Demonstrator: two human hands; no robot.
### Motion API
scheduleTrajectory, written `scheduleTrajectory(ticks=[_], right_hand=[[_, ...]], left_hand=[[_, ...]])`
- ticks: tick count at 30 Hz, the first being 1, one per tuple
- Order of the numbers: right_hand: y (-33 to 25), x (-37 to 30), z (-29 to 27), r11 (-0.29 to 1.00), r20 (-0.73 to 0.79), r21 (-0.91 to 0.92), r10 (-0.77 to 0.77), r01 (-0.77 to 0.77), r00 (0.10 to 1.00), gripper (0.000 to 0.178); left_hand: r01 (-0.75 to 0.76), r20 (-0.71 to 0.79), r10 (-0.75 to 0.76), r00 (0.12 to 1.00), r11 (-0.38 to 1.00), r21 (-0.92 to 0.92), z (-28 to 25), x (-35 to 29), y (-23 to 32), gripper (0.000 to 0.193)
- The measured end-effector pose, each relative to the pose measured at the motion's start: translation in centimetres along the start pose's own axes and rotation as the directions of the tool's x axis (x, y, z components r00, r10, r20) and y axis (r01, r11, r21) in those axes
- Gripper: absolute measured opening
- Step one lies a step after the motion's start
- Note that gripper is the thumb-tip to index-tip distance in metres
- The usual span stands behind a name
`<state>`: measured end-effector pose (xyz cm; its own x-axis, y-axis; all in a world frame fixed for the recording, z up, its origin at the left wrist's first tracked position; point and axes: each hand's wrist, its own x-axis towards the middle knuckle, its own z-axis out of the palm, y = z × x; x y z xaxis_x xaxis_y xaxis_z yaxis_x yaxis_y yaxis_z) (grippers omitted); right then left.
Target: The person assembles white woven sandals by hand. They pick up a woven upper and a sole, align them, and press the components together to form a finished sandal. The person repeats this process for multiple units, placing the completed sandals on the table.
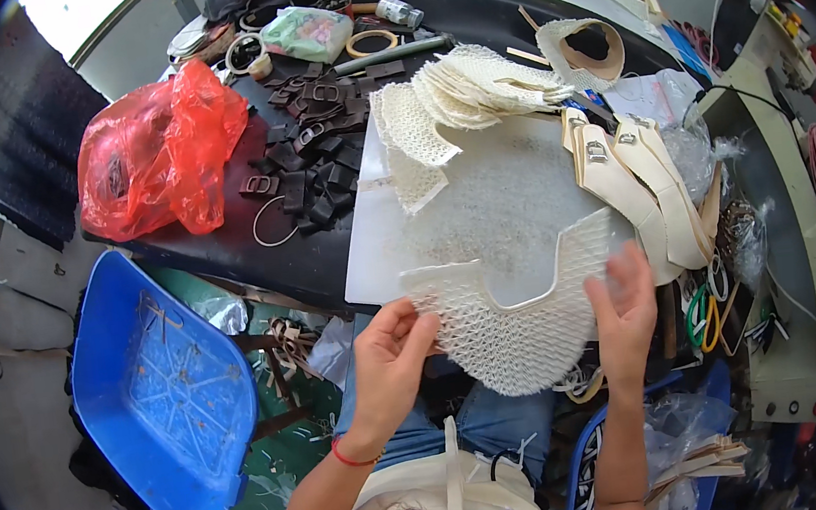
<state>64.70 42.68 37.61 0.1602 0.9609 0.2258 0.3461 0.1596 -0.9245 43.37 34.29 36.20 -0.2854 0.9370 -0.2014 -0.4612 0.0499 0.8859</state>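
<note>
A white mesh-textured piece (pixel 524 347) with a U-shaped cutout hangs over the near edge of the work board. Smooth white trim lines the curve of the cutout. My left hand (pixel 395 357) pinches its left edge between thumb and fingers. On the other side, my right hand (pixel 625 306) is raised by the right edge, thumb and fingers apart and slightly blurred; nothing shows in it. Beyond lies a stack of similar cream mesh pieces (pixel 474 86). Several cream straps with metal buckles (pixel 656 181) rest to the right of the board.
The pale work board (pixel 510 178) lies on a black-covered table. Dark brown buckled pieces (pixel 316 150) are heaped left of it, near a red plastic bag (pixel 160 152). A blue tub (pixel 166 383) stands at lower left. A beige metal machine frame (pixel 779 243) bounds the right side.
</note>
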Motion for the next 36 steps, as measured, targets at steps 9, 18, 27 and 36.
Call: scheduleTrajectory(ticks=[9,18,27,36], right_hand=[[-5.3,-0.1,8.1,0.94,0.62,0.128,-0.324,0.315,0.714,0.03],[-5.3,-0.3,8.7,0.662,0.554,0.148,-0.671,0.735,0.493,0.024],[-5.9,-0.2,7.9,0.574,0.573,0.151,-0.714,0.805,0.402,0.031],[-7.0,0.3,6.3,0.498,0.634,0.163,-0.714,0.851,0.296,0.025]], left_hand=[[-0.127,0.005,0.127,0.992,0.988,0.082,1.2,-0.2,0.8,0.024],[-0.211,0.023,0.212,0.977,0.942,0.263,-1.3,1.3,1.0,0.012],[-0.25,0.071,0.241,0.968,0.894,0.372,-1.1,0.9,2.7,0.01],[-0.55,0.297,0.491,0.819,0.521,0.653,0.0,0.5,4.0,0.003]])
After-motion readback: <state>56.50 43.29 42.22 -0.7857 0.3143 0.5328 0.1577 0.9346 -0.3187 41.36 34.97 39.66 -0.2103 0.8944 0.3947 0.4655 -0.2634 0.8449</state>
